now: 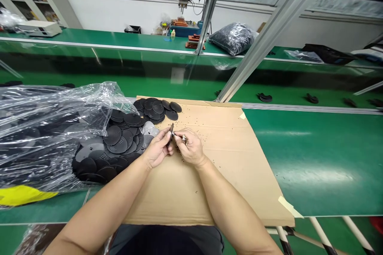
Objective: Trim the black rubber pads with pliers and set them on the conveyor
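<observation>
My left hand [158, 148] pinches a black disc [171, 133], which is turned nearly edge-on over the cardboard sheet [233, 159]. Close against its right side, my right hand [190, 146] is closed round a small metal tool [184, 140], whose tip is near the disc. Fingers hide most of the tool. A heap of black discs [119, 141] lies left of my hands, partly inside a clear plastic bag [54, 127]. More black discs [154, 108] rest at the cardboard's back left corner. Tiny dark bits are scattered around my hands.
A slanted metal post [257, 44] rises behind the cardboard. Beyond it, a green conveyor [179, 77] carries dark parts [265, 97]. A stuffed plastic bag [233, 38] and a white box-shaped device [40, 28] sit on the rear shelf. Tape [290, 207] holds the cardboard's front right corner.
</observation>
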`<action>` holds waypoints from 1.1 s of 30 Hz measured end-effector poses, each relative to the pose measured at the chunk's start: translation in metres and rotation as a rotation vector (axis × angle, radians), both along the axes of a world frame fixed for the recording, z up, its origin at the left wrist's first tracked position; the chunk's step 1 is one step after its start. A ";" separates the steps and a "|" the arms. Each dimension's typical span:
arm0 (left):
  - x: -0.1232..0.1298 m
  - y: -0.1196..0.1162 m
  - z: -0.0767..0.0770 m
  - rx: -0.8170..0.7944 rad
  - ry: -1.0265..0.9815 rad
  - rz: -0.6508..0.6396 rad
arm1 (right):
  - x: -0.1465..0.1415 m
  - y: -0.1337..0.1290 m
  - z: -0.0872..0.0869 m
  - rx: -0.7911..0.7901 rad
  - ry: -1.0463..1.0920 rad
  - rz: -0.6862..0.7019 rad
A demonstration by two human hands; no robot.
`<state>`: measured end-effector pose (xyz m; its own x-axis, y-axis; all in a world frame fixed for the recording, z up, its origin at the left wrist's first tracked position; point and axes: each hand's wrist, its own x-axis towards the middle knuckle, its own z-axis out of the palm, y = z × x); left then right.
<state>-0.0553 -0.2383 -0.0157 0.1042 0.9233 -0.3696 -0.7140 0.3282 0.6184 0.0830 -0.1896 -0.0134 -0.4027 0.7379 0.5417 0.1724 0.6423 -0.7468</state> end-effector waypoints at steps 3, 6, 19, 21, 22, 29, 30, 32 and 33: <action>0.001 0.003 -0.001 0.015 0.012 0.065 | -0.003 -0.002 -0.002 -0.105 0.052 -0.020; 0.000 0.005 -0.001 0.024 0.088 0.156 | -0.001 0.002 -0.007 -0.249 0.158 -0.061; -0.023 0.108 0.024 0.205 1.140 0.475 | 0.011 0.033 -0.024 -0.463 0.546 -0.393; -0.046 0.140 0.037 0.294 1.557 0.478 | 0.011 0.032 -0.023 -0.452 0.515 -0.386; -0.056 0.153 0.043 0.317 1.721 0.458 | 0.011 0.032 -0.022 -0.447 0.502 -0.385; -0.039 0.184 0.029 0.351 2.032 0.041 | 0.012 0.032 -0.020 -0.440 0.495 -0.398; -0.027 0.185 0.023 0.383 1.988 -0.005 | 0.012 0.032 -0.020 -0.442 0.502 -0.403; -0.002 0.191 0.012 0.424 1.893 -0.064 | 0.010 0.031 -0.019 -0.454 0.517 -0.420; 0.010 0.196 0.008 0.430 1.852 -0.086 | 0.009 0.031 -0.019 -0.462 0.523 -0.430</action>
<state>-0.0449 -0.0425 -0.0079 -0.0536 0.9847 0.1660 0.8550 -0.0406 0.5170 0.0922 -0.1589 -0.0320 0.1866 0.9648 0.1851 -0.1102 0.2077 -0.9720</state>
